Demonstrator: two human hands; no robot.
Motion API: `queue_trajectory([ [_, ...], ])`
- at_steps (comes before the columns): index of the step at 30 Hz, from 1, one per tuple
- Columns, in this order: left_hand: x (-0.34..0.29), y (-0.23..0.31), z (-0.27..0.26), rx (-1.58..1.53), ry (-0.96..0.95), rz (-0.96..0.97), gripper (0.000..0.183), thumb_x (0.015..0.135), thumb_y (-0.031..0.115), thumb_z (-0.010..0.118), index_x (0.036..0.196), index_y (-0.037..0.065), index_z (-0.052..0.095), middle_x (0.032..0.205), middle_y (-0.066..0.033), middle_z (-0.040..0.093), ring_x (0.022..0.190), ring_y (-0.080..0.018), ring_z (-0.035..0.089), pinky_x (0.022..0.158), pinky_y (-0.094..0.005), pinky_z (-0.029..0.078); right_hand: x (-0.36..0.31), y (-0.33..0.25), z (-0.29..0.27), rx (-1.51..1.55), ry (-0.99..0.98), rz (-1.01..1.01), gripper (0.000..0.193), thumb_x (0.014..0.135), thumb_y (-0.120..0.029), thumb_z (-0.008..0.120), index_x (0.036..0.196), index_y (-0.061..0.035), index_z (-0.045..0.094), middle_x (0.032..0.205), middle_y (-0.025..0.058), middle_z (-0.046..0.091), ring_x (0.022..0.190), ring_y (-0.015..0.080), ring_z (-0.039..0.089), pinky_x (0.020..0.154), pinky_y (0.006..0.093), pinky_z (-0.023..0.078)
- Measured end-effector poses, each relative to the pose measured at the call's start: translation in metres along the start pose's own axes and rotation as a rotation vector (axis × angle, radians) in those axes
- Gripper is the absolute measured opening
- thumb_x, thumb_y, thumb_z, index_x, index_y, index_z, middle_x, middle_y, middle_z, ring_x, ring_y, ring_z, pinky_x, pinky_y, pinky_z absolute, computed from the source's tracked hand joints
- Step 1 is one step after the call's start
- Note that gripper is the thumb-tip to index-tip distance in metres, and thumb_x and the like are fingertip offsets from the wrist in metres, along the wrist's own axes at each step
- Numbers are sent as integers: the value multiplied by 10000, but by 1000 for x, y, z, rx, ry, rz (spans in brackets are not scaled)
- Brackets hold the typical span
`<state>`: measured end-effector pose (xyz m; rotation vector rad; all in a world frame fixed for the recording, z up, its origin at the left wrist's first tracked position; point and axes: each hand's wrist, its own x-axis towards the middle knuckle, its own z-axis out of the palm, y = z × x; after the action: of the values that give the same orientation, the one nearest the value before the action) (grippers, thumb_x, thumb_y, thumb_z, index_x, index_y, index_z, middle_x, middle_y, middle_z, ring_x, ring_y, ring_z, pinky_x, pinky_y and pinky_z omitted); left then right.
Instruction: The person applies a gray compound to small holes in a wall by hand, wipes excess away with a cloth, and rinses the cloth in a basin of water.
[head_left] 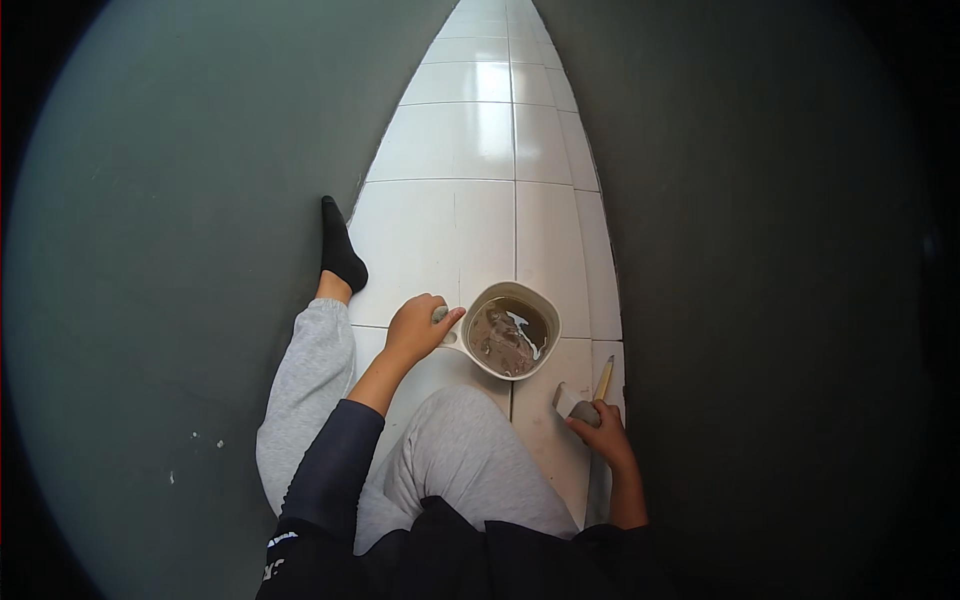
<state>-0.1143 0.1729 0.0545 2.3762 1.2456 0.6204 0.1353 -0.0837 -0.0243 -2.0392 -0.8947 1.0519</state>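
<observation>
From where I stand, the dipper (pixel 511 289) is just to the right of the person's left hand (pixel 413 331), joined to it by the short pale handle (pixel 454 335). That hand is curled round the handle, thumb along the top and pointing toward the cup, and a small grey, rounded bit shows by the thumb; I can't make out what it is. The dipper's mouth faces up, with murky brownish liquid (pixel 500 338) inside and a bright glint across it. Whether its base sits on the tiles (pixel 440 220) or is held above them, I can't tell. The right hand (pixel 601 436) is below and to the right of the dipper, clearly apart from it. Its fingers are closed on a flat tool (pixel 566 400) with a pale blade and a thick grey part nearest the grip; the blade points up and left, toward the dipper. A yellow stick (pixel 605 380) with a dark tip juts up past the fingers, though I can't see whether they hold it too. A bent knee (pixel 455 425) in grey trousers comes up between the forearms, just below the dipper, and a black sock (pixel 340 250) shows farther off on the left.
</observation>
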Motion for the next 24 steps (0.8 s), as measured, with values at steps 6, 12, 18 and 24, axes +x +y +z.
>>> queue_trajectory([
  [6,-38,45,-41,-325,181,-68,281,847,275,623,780,2,629,748,-137,608,683,-268,587,649,-347,451,-21,-18,11,-331,97,-185,633,643,-413,782,1133,-72,570,1316,201,236,1107,398,437,937,412,422],
  [12,-118,101,-46,-1015,77,-271,295,918,301,550,835,29,626,714,-22,584,667,-86,530,629,-225,425,-48,-29,31,-619,149,-122,637,643,-444,777,1157,-122,582,1359,170,202,1227,418,280,912,488,387],
  [18,-166,99,-51,-1322,62,-340,289,931,289,511,862,12,560,744,-70,558,663,-122,530,600,-241,447,-95,-99,-30,-217,-301,-375,319,791,-308,698,998,-72,638,803,82,648,700,160,613,642,287,484],
  [24,-170,97,-68,-1330,107,-285,285,928,283,513,860,9,548,742,-77,552,659,-134,533,599,-252,454,-152,-81,-47,-316,-1139,-180,302,867,-359,608,1042,-120,663,828,54,668,758,130,601,695,277,455],
])
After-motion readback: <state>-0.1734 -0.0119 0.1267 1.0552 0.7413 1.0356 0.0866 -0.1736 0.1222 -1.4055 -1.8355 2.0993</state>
